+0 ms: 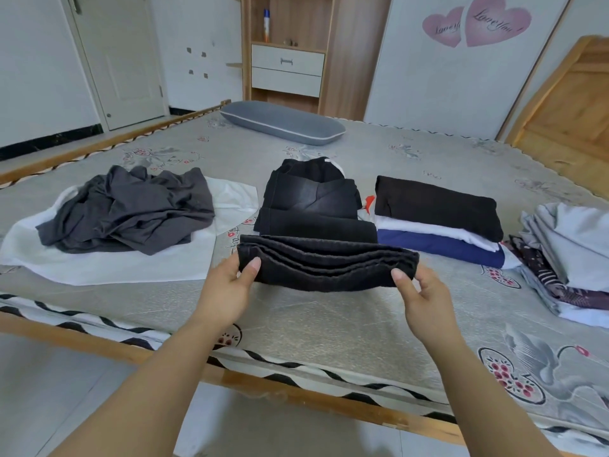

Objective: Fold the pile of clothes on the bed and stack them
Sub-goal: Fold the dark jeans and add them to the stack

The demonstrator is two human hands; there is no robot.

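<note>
Fingers [251, 266] of both hands pinching folded black garment [326, 267]; "Love You" on pink heart stickers [496, 19].

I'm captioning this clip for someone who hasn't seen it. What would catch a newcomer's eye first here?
First, the folded black garment held up at the near edge of the bed, the left hand and right hand each gripping one end. Behind it stand stacks of folded clothes, and at the left an unfolded dark grey garment lies crumpled on a white one.
</note>
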